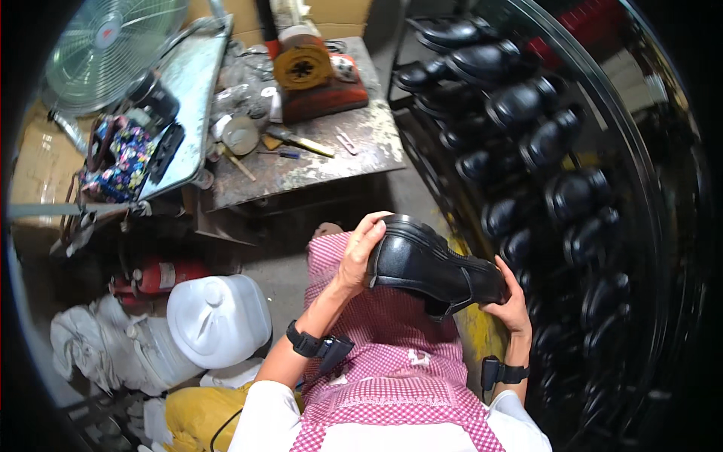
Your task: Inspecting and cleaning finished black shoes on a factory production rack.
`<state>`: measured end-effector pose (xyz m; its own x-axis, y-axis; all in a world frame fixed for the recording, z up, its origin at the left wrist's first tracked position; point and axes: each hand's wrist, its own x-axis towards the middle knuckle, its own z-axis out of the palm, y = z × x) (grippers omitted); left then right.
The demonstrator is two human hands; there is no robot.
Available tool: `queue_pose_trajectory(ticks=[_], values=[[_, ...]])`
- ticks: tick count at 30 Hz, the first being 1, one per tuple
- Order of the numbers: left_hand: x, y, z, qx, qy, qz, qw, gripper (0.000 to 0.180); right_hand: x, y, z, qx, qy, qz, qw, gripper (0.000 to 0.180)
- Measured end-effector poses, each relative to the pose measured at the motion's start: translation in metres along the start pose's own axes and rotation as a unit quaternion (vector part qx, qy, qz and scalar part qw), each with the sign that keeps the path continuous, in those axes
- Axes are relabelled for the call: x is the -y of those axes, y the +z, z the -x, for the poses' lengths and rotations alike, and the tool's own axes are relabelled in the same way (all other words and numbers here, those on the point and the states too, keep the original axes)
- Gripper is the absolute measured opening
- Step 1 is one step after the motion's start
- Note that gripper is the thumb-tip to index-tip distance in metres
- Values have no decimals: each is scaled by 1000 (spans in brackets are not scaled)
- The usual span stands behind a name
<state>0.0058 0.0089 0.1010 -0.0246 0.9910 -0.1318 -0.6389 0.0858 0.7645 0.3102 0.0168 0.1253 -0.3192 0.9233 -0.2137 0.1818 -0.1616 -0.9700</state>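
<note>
A black leather shoe (418,265) lies on its side in the air over my lap, its sole edge facing up and away. My left hand (362,252) is closed round one end, thumb and fingers near the sole's rim. At the opposite end my right hand (514,303) grips the shoe, its fingers partly hidden behind it. Beneath the shoe is my red-and-white checked apron (392,324). Both wrists carry a black strap with a small box.
A rack of black shoes (580,194) stands along my right. Ahead, a worn worktable (369,154) carries a brush (301,140), jars and an orange machine (331,94). To the left are a fan (109,38), a white plastic jug (218,320) and a fire extinguisher (162,276).
</note>
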Motion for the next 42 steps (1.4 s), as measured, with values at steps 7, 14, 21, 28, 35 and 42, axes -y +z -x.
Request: queue_pose_trajectory(ticks=[7,14,21,28,35,42], values=[[41,69,9,35,-66,-145,987,41,-21,-65,112,-147,-90,-189,967,78],[145,55,3,119,-189,-227,948,32,-132,-122,267,-451,-272,-441,726,56],[165,41,5,146,-170,-250,942,28,-118,-140,300,-665,-228,-351,618,41],[163,38,9,139,-154,-272,940,28,-51,-222,251,-757,-111,-200,612,50],[161,37,15,136,-140,-263,945,27,-61,-219,256,-805,130,459,352,60],[160,36,13,137,-139,-289,937,26,-32,-182,162,-681,-34,-177,709,66]])
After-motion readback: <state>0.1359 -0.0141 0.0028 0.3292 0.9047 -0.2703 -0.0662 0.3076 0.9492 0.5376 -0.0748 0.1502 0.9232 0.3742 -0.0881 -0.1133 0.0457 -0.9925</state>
